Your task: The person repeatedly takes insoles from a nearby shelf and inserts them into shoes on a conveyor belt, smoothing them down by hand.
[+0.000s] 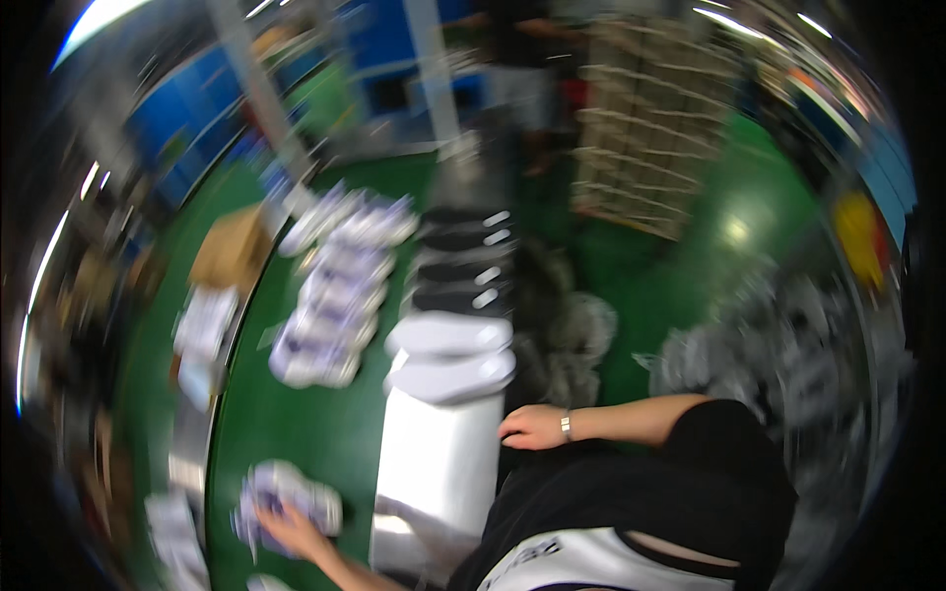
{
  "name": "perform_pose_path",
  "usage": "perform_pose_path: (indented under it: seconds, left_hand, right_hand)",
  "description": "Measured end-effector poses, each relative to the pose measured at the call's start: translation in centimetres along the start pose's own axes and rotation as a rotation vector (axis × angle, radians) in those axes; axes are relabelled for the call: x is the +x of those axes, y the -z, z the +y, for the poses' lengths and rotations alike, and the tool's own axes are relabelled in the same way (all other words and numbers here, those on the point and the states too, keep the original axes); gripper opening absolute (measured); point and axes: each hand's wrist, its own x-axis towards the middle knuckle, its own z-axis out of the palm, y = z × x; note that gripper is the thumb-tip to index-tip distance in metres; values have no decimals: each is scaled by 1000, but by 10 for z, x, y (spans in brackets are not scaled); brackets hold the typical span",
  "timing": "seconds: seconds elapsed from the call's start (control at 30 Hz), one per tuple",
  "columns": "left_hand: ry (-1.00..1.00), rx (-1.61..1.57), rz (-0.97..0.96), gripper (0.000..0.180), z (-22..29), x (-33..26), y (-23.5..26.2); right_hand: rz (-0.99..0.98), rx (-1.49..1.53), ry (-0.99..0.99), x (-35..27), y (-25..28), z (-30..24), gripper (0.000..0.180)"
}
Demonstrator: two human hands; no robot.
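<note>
My left hand (286, 529) is closed on a white and purple shoe (307, 492) at the lower left, its fingers over the upper; motion blurs the exact grip. My right hand (532, 426) is by the right edge of a shiny white bench (439, 453), its fingers loosely curled and nothing visible in them. Across the bench, ahead of that hand, lie pale grey insole-shaped pieces (450, 371). Similar black pieces (458, 273) with small white marks lie beyond them. To the left, several more white and purple shoes (335, 295) stand in a row on a green surface.
A brown cardboard box (232, 248) and white papers (205, 323) are at the left. Clear plastic bags (778, 345) are heaped at the right. A tall strapped stack (650, 123) stands behind, near another person (522, 79). A second pale shoe-like item (268, 583) shows at the bottom edge.
</note>
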Motion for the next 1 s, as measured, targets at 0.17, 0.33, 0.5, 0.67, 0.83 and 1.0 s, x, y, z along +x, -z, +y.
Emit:
perform_pose_path:
  seconds: [0.17, 0.33, 0.5, 0.67, 0.83, 1.0]
  left_hand:
    - [-279, -429, -519, 53, 69, -86, -111]
    - [-523, -542, -1175, 48, 165, -199, -166]
    - [-603, -529, -1526, 43, 214, -280, -188]
    - [-635, -576, -1570, 38, 239, -330, -223]
    - [-635, -447, -1596, 33, 332, -392, -205]
    - [-696, -324, -1611, 35, 327, -408, -240]
  right_hand:
    - [636, 229, -182, -56, 62, 28, 26]
    - [1439, 479, -91, -205, 134, 98, 27]
    - [2256, 404, -276, -479, 220, 99, 22]
    - [2984, 180, 292, -684, 272, 35, 57]
    - [2704, 370, 710, -797, 311, 23, 66]
    - [1997, 522, 936, -755, 340, 9, 42]
